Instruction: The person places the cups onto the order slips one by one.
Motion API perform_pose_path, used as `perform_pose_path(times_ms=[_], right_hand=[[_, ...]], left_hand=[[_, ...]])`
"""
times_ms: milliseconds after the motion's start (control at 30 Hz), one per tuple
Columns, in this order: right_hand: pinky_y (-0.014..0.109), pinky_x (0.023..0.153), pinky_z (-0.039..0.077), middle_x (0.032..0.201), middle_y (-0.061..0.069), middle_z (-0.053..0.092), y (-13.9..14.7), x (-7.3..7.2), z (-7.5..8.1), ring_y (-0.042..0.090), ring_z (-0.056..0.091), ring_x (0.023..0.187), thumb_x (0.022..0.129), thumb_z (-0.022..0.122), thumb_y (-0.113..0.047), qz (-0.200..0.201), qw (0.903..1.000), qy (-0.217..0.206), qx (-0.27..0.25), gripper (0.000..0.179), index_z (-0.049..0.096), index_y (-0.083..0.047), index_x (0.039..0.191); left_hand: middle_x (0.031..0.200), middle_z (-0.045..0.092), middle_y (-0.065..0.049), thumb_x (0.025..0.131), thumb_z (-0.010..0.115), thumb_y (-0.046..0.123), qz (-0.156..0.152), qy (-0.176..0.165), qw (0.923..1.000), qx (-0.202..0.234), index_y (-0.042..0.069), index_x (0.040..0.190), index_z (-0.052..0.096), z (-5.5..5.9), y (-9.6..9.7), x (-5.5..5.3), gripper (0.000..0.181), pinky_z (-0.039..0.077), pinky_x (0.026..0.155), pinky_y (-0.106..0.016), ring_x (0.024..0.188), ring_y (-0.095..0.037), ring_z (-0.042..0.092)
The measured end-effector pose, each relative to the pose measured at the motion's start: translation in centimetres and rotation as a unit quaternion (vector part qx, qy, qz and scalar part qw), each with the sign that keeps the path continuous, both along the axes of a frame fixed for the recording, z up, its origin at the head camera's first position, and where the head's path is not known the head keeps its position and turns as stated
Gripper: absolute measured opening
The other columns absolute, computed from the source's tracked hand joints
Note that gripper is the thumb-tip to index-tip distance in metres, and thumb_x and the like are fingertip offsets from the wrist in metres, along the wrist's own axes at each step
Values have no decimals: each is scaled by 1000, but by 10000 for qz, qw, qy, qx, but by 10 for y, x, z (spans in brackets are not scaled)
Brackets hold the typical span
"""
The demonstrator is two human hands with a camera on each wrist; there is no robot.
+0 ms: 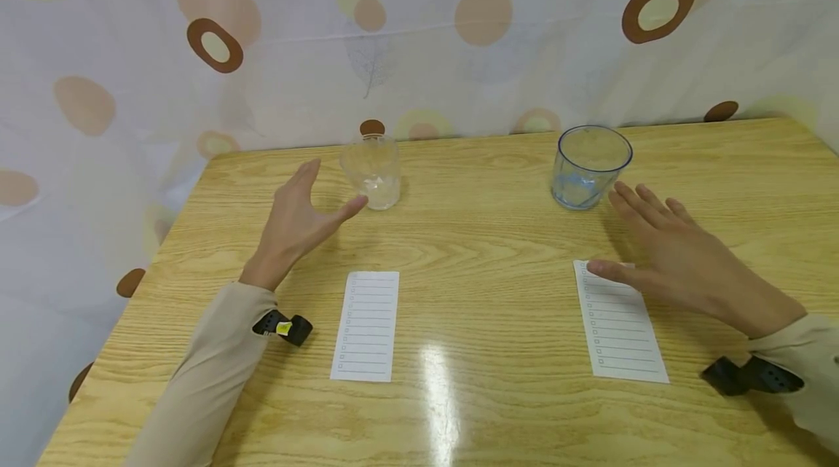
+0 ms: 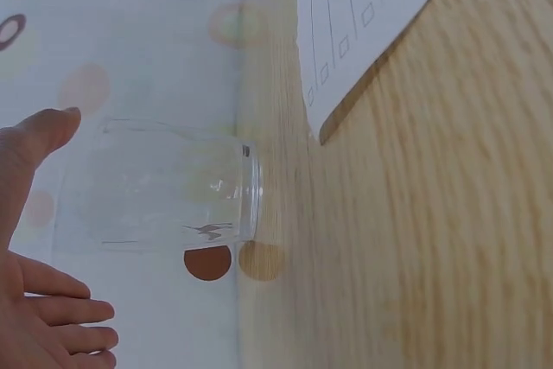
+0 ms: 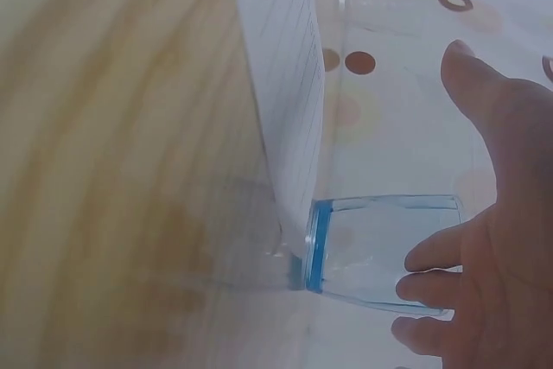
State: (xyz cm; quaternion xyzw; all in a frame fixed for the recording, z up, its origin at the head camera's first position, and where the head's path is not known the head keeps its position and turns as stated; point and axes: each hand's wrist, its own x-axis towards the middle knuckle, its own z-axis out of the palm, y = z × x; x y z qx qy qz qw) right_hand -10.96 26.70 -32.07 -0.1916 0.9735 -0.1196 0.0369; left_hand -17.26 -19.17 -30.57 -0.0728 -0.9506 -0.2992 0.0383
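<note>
A clear glass (image 1: pixel 372 172) stands upright toward the back left of the table. My left hand (image 1: pixel 298 216) is beside it, thumb and fingers spread wide, the thumb overlapping the glass's base in the head view. In the left wrist view the same glass (image 2: pixel 181 183) lies beyond the open palm. A blue-tinted clear glass (image 1: pixel 590 168) with a dark blue rim is upright at the back right. My right hand (image 1: pixel 682 259) reaches toward it with straight fingers, over a white checklist sheet (image 1: pixel 619 328). In the right wrist view the fingers overlap this glass (image 3: pixel 380 252).
A second white checklist sheet (image 1: pixel 367 328) with ruled lines lies on the left half of the wooden table (image 1: pixel 485 307). Behind the table's back edge hangs a white curtain (image 1: pixel 426 73) with brown and beige ovals. Black wrist cameras sit on both sleeves.
</note>
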Motion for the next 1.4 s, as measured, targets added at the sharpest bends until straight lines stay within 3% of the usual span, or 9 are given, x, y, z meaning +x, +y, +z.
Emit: perform_pose_path(times_ms=[433, 867, 1033, 1400], right_hand=[[54, 117, 2, 159, 20, 9, -10, 2, -3, 41, 10, 145, 89, 61, -55, 113, 9999, -40, 47, 99, 12, 1, 153], [50, 118, 7, 159, 21, 13, -23, 7, -2, 39, 12, 145, 88, 62, -57, 213, 9995, -215, -88, 96, 21, 0, 152], [55, 115, 14, 159, 19, 12, -29, 8, -2, 40, 13, 145, 87, 62, -58, 243, 9991, -285, -176, 94, 25, 0, 152], [55, 115, 17, 159, 17, 15, -45, 9, 0, 39, 15, 144, 86, 60, -62, 291, 9992, -181, -190, 97, 23, 0, 152]], left_hand=[[155, 26, -19, 80, 62, 67, 5, 62, 10000, 63, 0, 152, 24, -3, 3, -8, 105, 24, 114, -51, 143, -36, 23], [152, 32, -21, 76, 71, 62, -38, 255, 9995, 201, -3, 149, 28, -6, 4, -15, 107, 28, 112, -52, 140, -38, 28], [151, 33, -21, 76, 72, 60, -98, 325, 9992, 194, -4, 149, 29, -7, 6, -17, 107, 29, 111, -52, 140, -38, 29], [148, 39, -21, 75, 73, 58, -193, 517, 9981, 280, -5, 146, 34, -7, 10, -21, 102, 31, 111, -48, 138, -35, 34]])
